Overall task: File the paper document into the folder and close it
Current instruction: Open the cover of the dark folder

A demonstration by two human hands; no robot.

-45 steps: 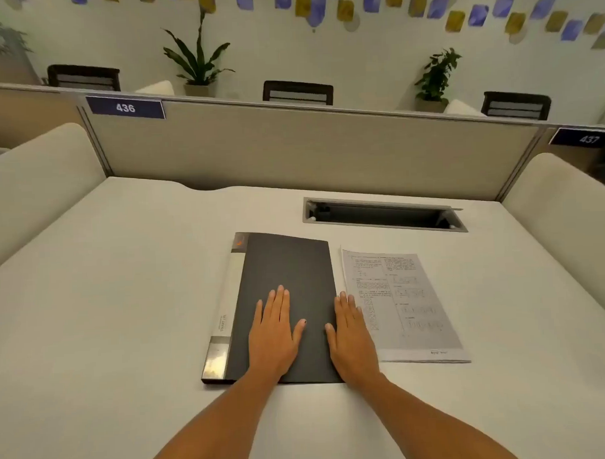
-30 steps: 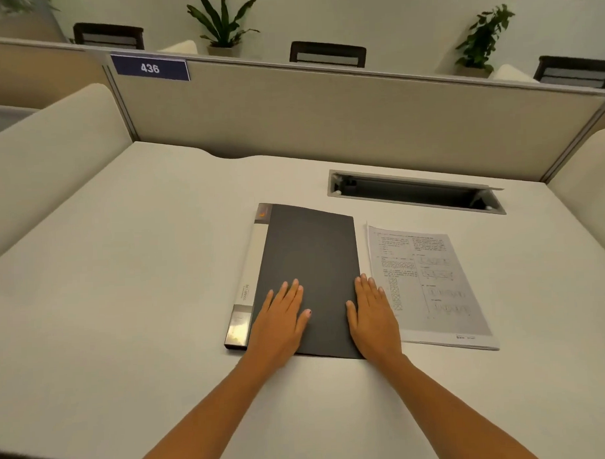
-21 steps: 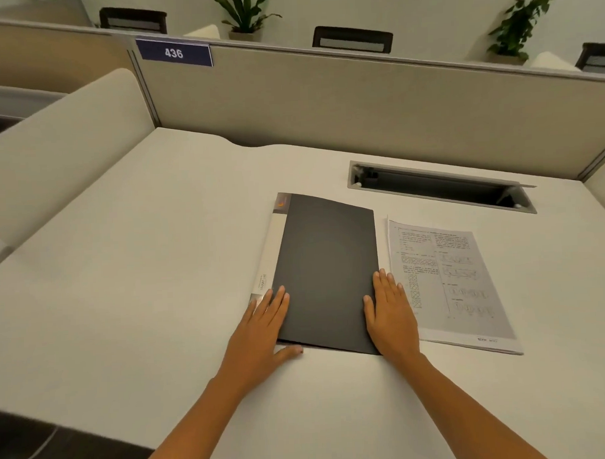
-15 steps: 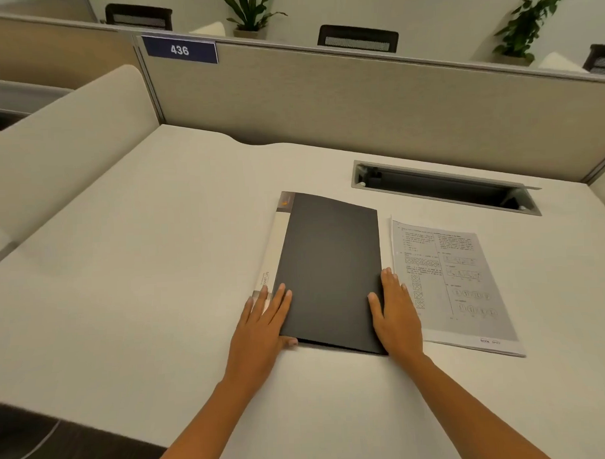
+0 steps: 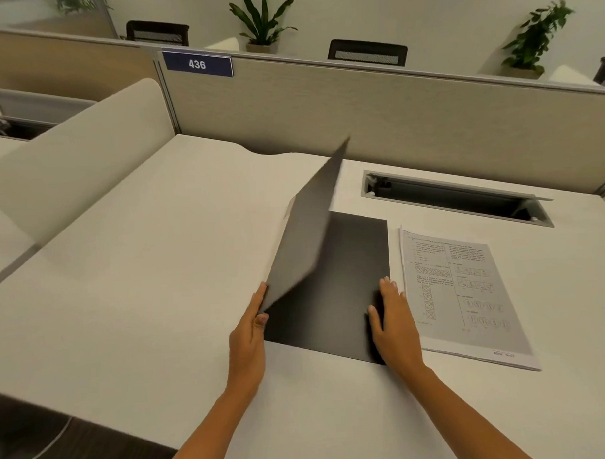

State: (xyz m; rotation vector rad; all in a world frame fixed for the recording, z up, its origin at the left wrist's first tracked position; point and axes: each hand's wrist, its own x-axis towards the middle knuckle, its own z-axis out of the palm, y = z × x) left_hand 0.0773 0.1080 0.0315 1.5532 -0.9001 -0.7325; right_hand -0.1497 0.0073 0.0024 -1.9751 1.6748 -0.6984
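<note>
A dark grey folder (image 5: 344,289) lies on the white desk, its front cover (image 5: 305,239) raised at a steep angle and blurred by motion. My left hand (image 5: 248,330) pinches the near corner of that raised cover. My right hand (image 5: 393,319) rests flat with fingers together on the folder's right edge, pressing the lower part down. The printed paper document (image 5: 468,292) lies flat on the desk just right of the folder, touching neither hand.
A recessed cable tray (image 5: 454,198) with an open flap sits behind the paper. Beige partitions (image 5: 359,117) wall the desk at the back and left (image 5: 69,158), with a "436" label. The desk's near edge runs at lower left.
The folder was shut with both hands flat on it. My left hand slid to the left edge, took the cover and swung it up. The right hand stayed on the right edge.
</note>
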